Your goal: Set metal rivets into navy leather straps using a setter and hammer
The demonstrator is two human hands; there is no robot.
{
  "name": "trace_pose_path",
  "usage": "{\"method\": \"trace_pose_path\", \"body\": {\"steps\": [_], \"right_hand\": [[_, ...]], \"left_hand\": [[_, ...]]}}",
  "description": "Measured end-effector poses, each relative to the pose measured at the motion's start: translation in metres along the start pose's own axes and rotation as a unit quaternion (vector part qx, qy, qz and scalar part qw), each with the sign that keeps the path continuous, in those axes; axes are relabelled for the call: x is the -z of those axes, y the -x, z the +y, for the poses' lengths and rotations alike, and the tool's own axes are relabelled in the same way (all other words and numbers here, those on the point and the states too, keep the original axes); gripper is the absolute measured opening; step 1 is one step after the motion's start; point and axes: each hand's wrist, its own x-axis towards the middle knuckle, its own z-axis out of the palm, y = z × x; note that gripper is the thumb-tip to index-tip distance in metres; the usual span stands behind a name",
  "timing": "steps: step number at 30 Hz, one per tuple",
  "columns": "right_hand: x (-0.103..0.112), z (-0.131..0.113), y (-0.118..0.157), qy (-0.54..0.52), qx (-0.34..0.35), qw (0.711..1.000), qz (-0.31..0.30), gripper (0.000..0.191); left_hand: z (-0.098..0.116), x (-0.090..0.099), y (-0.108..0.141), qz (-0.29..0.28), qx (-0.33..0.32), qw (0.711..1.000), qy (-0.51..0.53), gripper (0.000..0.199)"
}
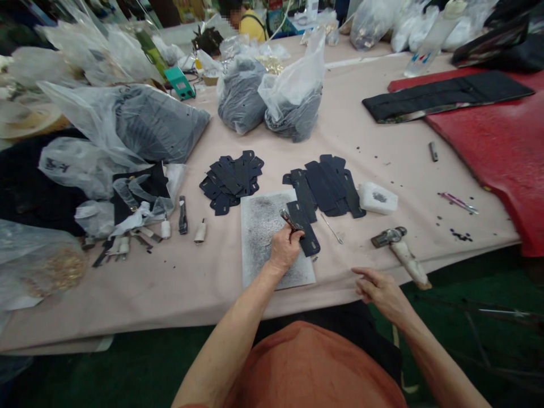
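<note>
We're live at the near edge of the beige-pink table (170,294), green floor (140,362) below! Our right hand (378,290), four o'clock from the white board (256,243), has forefinger out, other fingers loosely curled, nothing visible in it. On the board, our left hand (284,249) wraps tightly round a metal punch (289,217) by a dark strip (305,229), its tip hidden. Hammer (395,238) at three, white block (379,198) at two! Dark pieces (232,178) heap at eleven; farther, plastic bags (242,96) crowd twelve, a person in yellow (251,25) beyond.
</note>
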Motion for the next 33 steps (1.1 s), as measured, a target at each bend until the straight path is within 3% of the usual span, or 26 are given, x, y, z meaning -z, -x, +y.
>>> {"method": "trace_pose_path", "body": {"steps": [2,4,6,9,12,15,19,22,27,30,33], "right_hand": [[0.013,0.023,0.007,0.148,-0.020,0.988,0.049,0.029],[0.023,0.042,0.013,0.271,-0.032,0.957,0.098,0.032],[0.027,0.055,0.019,0.312,-0.034,0.942,0.117,0.024],[0.026,0.058,0.023,0.283,0.006,0.951,0.122,0.017],[0.018,0.037,0.015,0.239,0.050,0.954,0.172,0.020],[0.002,-0.007,-0.008,0.177,0.067,0.958,0.216,0.029],[-0.031,-0.074,-0.058,0.040,0.106,0.985,0.132,0.035],[-0.056,-0.105,-0.095,-0.017,0.116,0.990,0.079,0.027],[-0.080,-0.110,-0.122,-0.078,0.109,0.991,0.020,0.009],[-0.078,-0.105,-0.117,-0.113,0.126,0.985,0.033,0.009],[-0.066,-0.108,-0.107,-0.203,0.224,0.951,0.062,0.009]], "left_hand": [[0.000,0.000,0.000,0.000,0.004,1.000,0.007,0.010],[-0.001,0.000,0.000,0.000,0.006,1.000,0.019,0.011],[-0.001,0.001,0.000,0.001,0.004,1.000,0.030,0.011],[-0.002,0.002,0.001,0.003,0.004,0.999,0.041,0.012],[-0.002,0.003,0.001,0.001,0.012,0.999,0.051,0.013],[-0.002,0.004,0.002,0.003,0.016,0.998,0.067,0.014],[-0.001,0.008,-0.001,-0.004,0.019,0.995,0.100,0.015],[0.000,0.011,-0.002,-0.012,0.014,0.993,0.119,0.017],[-0.002,0.015,0.005,0.023,0.011,0.991,0.132,0.017],[-0.008,0.017,0.010,0.132,0.033,0.985,0.107,0.022],[-0.017,0.017,0.008,0.236,0.108,0.962,0.090,0.028]]}}
